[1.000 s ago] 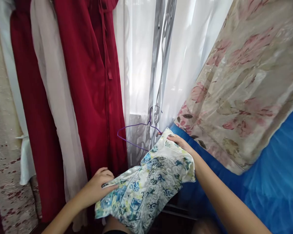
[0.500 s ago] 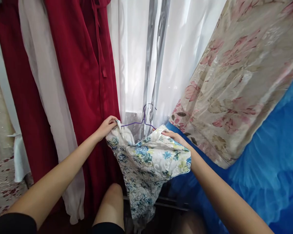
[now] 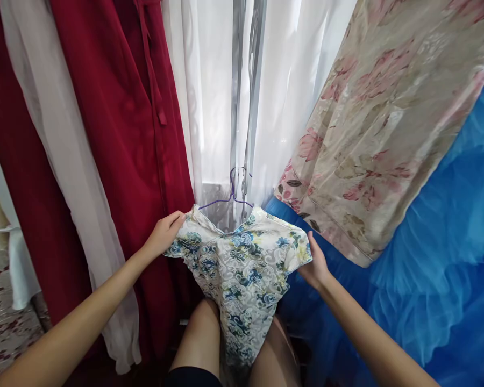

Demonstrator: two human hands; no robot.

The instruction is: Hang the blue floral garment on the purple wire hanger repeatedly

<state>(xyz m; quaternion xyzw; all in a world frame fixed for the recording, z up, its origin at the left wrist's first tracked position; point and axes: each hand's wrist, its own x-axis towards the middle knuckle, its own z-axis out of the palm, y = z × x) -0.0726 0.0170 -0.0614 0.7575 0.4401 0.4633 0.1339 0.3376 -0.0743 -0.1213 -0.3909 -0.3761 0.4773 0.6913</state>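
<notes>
A white floral dress [image 3: 250, 269] with blue, green and yellow flowers hangs on a purple wire hanger [image 3: 233, 196] in front of me. My left hand [image 3: 167, 231] pinches the edge of the sleeve on the left side. On the opposite side, my right hand [image 3: 315, 263] grips the other sleeve, its thumb in front and the fingers partly hidden behind the fabric. Between the hands, the shoulders and neckline are spread wide. The dress narrows downward, its lower part lying between my knees.
Dark red garments [image 3: 116, 123] and a pale sheer one [image 3: 60, 113] hang on the left. Behind the hanger are white curtains [image 3: 210, 107] and metal uprights [image 3: 236, 97]. A beige cloth with pink flowers [image 3: 371, 145] and blue ruffled tulle [image 3: 423, 279] hang on the right.
My right hand has slid from the shoulder out to the sleeve edge, and my left hand has moved outward and down. The dress now faces me more squarely, spread flat. The view has shifted slightly.
</notes>
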